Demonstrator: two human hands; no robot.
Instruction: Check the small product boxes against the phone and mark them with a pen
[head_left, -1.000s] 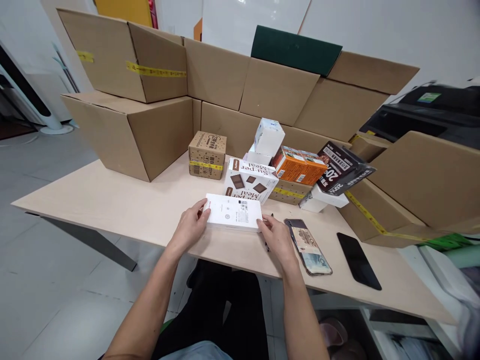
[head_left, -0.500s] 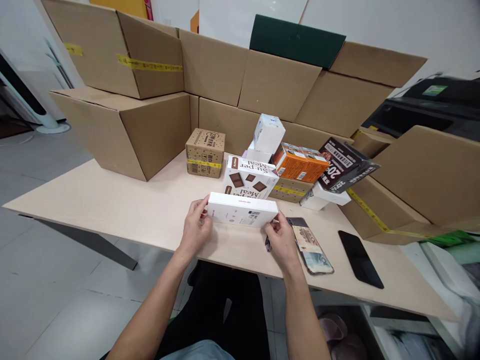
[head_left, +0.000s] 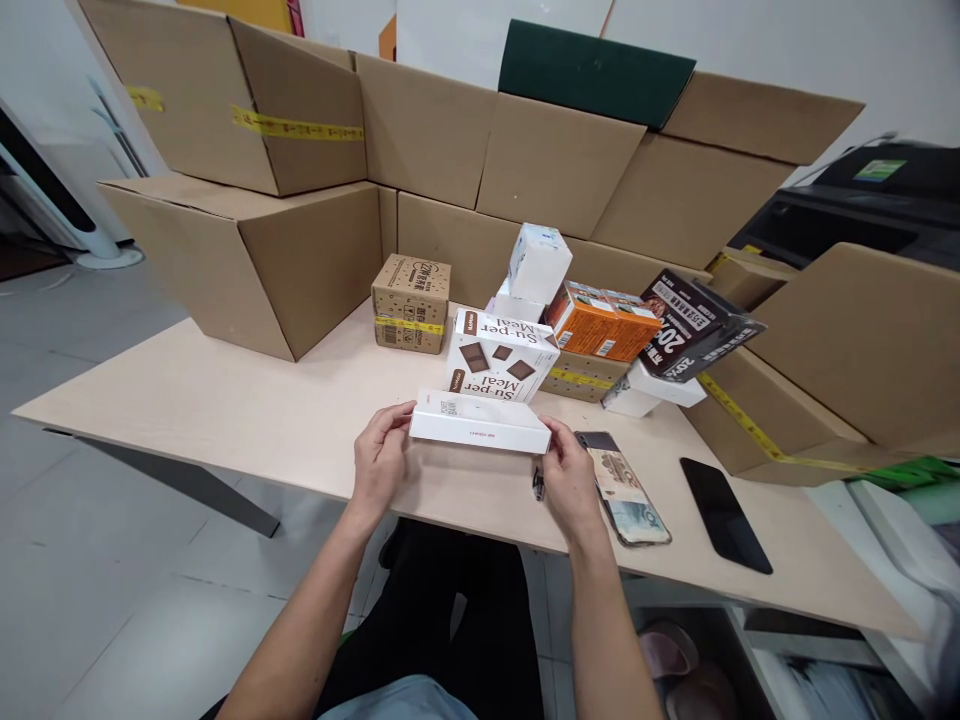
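Note:
A flat white box is held just above the light wooden table, tilted so its long narrow side faces me. My left hand grips its left end and my right hand grips its right end. Directly behind it stands a white "Super Meal" box with brown squares printed on it. A dark pen lies on the table under my right hand, partly hidden.
Behind are a small brown carton, a white carton, orange boxes and a black packet. Two phones lie at the right. Large cardboard boxes ring the table's back and right.
Both hands lifted the white box off the table and turned it from lying flat with its label up to showing its narrow side.

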